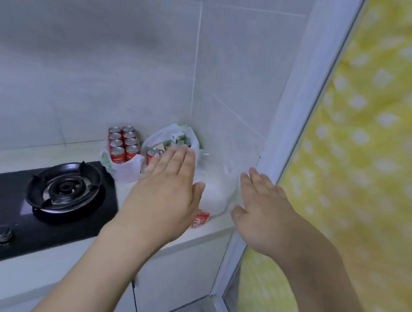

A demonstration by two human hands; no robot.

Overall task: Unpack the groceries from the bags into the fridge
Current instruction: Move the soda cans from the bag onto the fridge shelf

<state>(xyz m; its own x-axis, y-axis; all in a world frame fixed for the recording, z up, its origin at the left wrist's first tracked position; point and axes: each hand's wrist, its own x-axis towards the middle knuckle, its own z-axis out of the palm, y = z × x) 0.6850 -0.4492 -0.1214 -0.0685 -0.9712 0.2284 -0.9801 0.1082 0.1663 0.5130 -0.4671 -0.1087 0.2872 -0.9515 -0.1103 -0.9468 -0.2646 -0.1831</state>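
Unpacking barely begun
Left hand (166,192) and right hand (260,214), both flat and empty, reach toward 2 full bags (215,190) on the surface (117,222).

One head-worn view looks forward and down from close above the left hand (166,190) and right hand (261,208), facing a tiled corner just beyond them, with a stove (29,197) left of the left hand and a curtain (379,157) right of the right hand
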